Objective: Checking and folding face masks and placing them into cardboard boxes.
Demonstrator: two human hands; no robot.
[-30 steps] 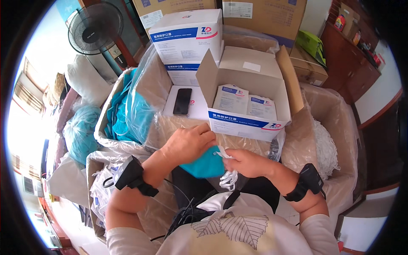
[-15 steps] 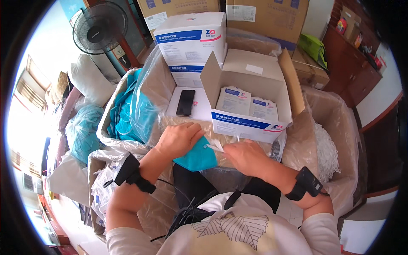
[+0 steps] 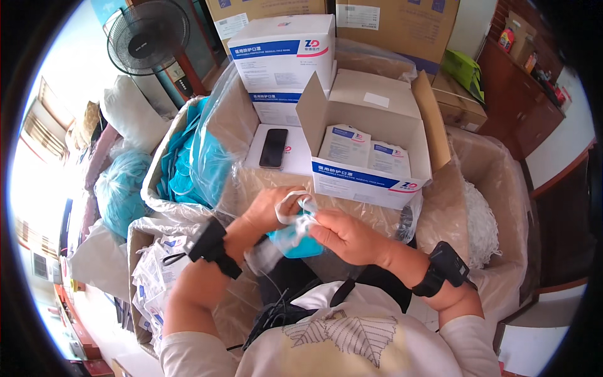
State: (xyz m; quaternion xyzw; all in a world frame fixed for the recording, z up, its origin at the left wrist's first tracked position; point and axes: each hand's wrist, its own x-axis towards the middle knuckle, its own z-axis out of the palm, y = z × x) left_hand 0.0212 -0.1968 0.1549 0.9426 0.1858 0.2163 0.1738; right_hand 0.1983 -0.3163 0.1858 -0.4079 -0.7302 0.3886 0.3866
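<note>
A teal face mask [image 3: 306, 247] hangs low between my two hands, partly covered by a white elastic strap [image 3: 290, 215] that loops over it. My left hand [image 3: 274, 208] is closed at the mask's upper left, its fingertips partly hidden behind the strap. Just to the right, my right hand [image 3: 345, 237] pinches the bunched white strap, thumb and fingers pressed together. A pale, motion-blurred piece hangs below my left wrist; what it is I cannot make out.
Ahead, an open white carton [image 3: 367, 183] holds several flat packets. A black phone [image 3: 274, 148] lies on a closed white box beside it. Teal masks [image 3: 191, 169] fill a lined bin at left. Packets [image 3: 157, 283] fill another bin, and white straps [image 3: 480, 232] lie in one at right.
My hands have come closer together, the right moving left. The strap is now looped and bunched between them, and the mask sits slightly lower, more covered.
</note>
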